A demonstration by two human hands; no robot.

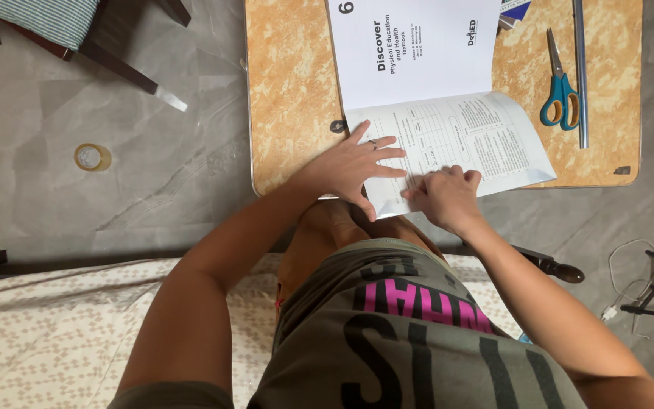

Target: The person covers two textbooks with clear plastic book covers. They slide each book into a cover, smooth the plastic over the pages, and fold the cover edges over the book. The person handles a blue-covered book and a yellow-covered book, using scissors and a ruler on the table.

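From the head camera, looking down, the left hand (357, 167) lies flat with its fingers spread apart. It presses on the near left corner of an open book (448, 144). A ring shows on one finger. This grip is open and holds nothing; it only pushes down on the page.

Just to the right of it, the right hand (444, 195) is curled up. Its fingertips (418, 191) pinch the near edge of the page, so this grip is closed on the paper. The two hands are almost touching.

The book lies open on a small orange surface (289, 91). Its white cover is folded up and away from the hands, and the page with small print and boxes sits right under them. The near edge of the page hangs a little over the surface, above the person's knee.

Far to the right of the grips, blue scissors (560, 87) lie on the surface, beside a long metal ruler (580, 76). Far to the left, a roll of tape (92, 157) lies on the grey floor.
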